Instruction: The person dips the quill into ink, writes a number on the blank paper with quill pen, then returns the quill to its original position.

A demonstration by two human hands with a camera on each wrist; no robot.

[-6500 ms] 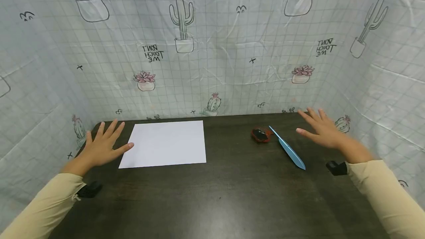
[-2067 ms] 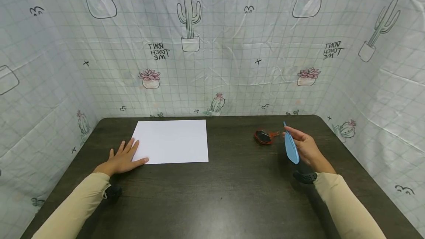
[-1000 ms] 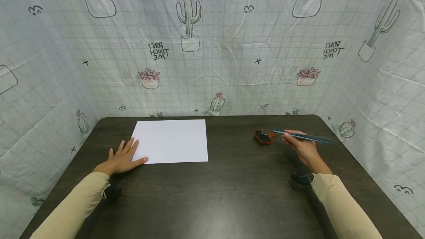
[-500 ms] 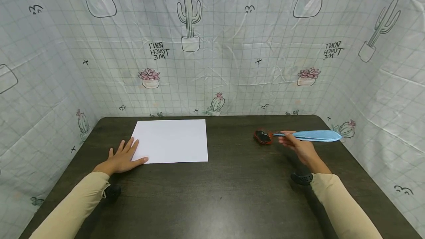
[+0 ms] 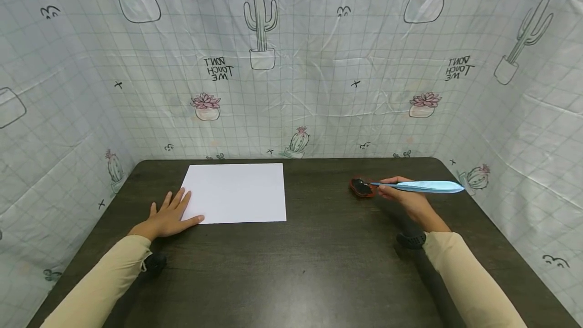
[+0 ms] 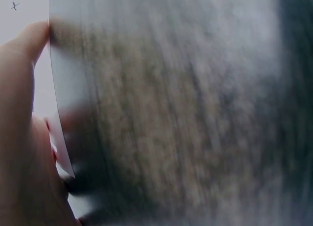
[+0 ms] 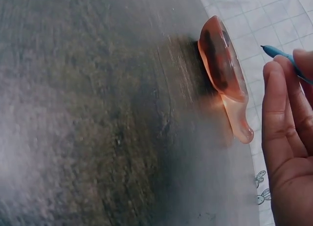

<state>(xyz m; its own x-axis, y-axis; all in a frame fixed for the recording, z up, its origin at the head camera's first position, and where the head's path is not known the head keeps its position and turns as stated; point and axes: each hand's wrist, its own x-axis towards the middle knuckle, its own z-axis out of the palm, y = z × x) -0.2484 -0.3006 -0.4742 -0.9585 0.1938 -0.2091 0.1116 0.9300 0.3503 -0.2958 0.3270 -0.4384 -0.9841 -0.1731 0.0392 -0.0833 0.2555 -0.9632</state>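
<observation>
My left hand [image 5: 166, 218] rests with fingers spread on the lower left corner of a white sheet of paper [image 5: 237, 191]. In the left wrist view its thumb [image 6: 36, 37] lies along the paper's edge. With bent fingers and thumb, my right hand [image 5: 412, 205] pinches a blue feather quill pen [image 5: 432, 187] near its writing end. The feather points right and the dark tip left, over a small red translucent dish [image 5: 363, 194] of black ink. In the right wrist view the pen's tip [image 7: 266, 51] shows beyond the fingertips, beside the dish and its short handle [image 7: 238, 123].
The dark wooden table [image 5: 291, 267] has rounded back corners. White grid cloth [image 5: 314, 75] with cactus drawings stands behind it and along both sides. A dark wrist camera [image 5: 411, 240] sits under the right sleeve's cuff.
Both hands began raised. The left came down onto the paper; the right picked the quill pen up off the table, turned its feather rightward and brought its tip left over the dish.
</observation>
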